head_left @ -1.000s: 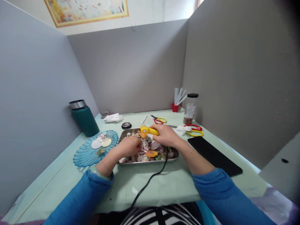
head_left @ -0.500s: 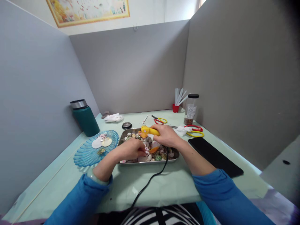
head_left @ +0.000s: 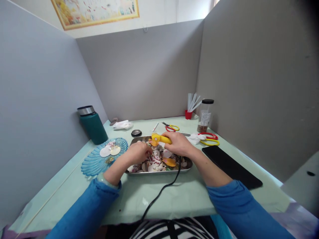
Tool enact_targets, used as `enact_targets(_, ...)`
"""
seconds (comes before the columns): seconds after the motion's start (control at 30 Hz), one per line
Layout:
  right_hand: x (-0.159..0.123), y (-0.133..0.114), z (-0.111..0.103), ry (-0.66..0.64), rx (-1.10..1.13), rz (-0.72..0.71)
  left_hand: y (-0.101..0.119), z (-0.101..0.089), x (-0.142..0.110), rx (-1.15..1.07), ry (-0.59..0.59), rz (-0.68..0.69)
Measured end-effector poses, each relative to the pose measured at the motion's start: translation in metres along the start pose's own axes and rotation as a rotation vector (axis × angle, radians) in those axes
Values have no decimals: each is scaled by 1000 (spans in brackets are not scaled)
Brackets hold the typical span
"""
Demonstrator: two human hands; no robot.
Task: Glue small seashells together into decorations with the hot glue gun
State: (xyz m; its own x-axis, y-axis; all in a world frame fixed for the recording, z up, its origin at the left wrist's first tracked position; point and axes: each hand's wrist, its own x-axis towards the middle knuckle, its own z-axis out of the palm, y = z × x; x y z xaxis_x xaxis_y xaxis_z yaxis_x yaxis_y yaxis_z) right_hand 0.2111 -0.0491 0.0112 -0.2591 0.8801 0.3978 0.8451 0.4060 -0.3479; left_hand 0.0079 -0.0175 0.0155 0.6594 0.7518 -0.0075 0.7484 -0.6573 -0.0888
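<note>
The right hand (head_left: 179,144) has a firm wrap on the yellow glue gun (head_left: 164,139), holding it over the far part of the metal tray (head_left: 159,172), its orange nozzle end pointing toward the left. Across from it, the left hand (head_left: 139,152) is down at the left side of the tray, fingers curled narrow and dipping in among the shells (head_left: 155,159); whether a shell is pinched there, you cannot tell, the fingertips are hidden. What a heap it is, pale ones, speckled ones, and a bright orange shell (head_left: 169,161) lying near the right end! The black cord (head_left: 163,187) drops from below the right hand, crosses the tray's near rim and snakes over the pale green tabletop (head_left: 189,196) to the near edge.

Over to the left, just beside the tray, sits the blue plate (head_left: 93,164), ribbed like a scallop, with a few shells on it, and behind that the green bottle (head_left: 94,127), near the partition. Beyond the tray, a round lid (head_left: 136,133) and the small scissors (head_left: 170,126) lie flat. Out right: larger scissors (head_left: 210,142), the clear jar (head_left: 205,119) standing upright behind them, and the long black pad (head_left: 230,166) on the near side.
</note>
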Motion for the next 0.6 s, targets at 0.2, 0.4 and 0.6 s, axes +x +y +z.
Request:
enact_targets(0.2, 0, -1, 0, 12, 2, -5, -2, -5, -1, 142, -15, -10)
enact_targets(0.4, 0, 2, 2, 7, -9, -4, -8, -3, 0, 108, -18, -41)
enact_targets(0.6, -1, -1, -1, 9, -18, 0, -9, -1, 2, 107, -64, -45)
